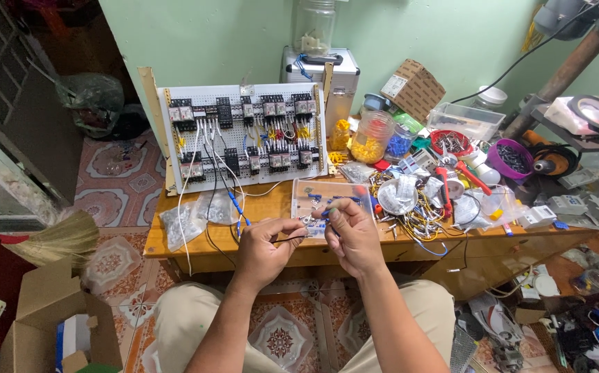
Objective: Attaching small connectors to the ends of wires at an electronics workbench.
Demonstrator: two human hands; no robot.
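Far left, on the tiled floor: an open cardboard box (51, 311), and a straw broom (58, 238) lying beside the wooden bench (175, 252).

Bench, left end: small clear bags of parts (189, 217) lie flat near the front edge. Behind them a white perforated panel (244, 135) leans upright against the green wall, carrying rows of black relays with white, black and yellow wiring. A white wire and a black wire hang from it over the bench's front edge.

Centre, just in front of the bench edge: left hand (265, 249) curled, thumb and forefinger pinching a thin black wire (292, 239) that runs horizontally toward the right hand (351, 235). The right hand's fingertips are pressed together at the wire's free end, on something small (too small to identify, possibly a terminal). Both hands are held above the person's knees, close together.

Just behind the hands: a clear plastic compartment box (330, 197) lies open on the bench, with blue and metal terminals inside.

Right of centre: a jar of yellow pieces (371, 138), a jar of blue pieces (400, 141), a tangle of yellow wires (417, 221), red-handled tools (469, 176), a purple bowl (510, 157).

Far right: rolls of tape (593, 114) on a stand.
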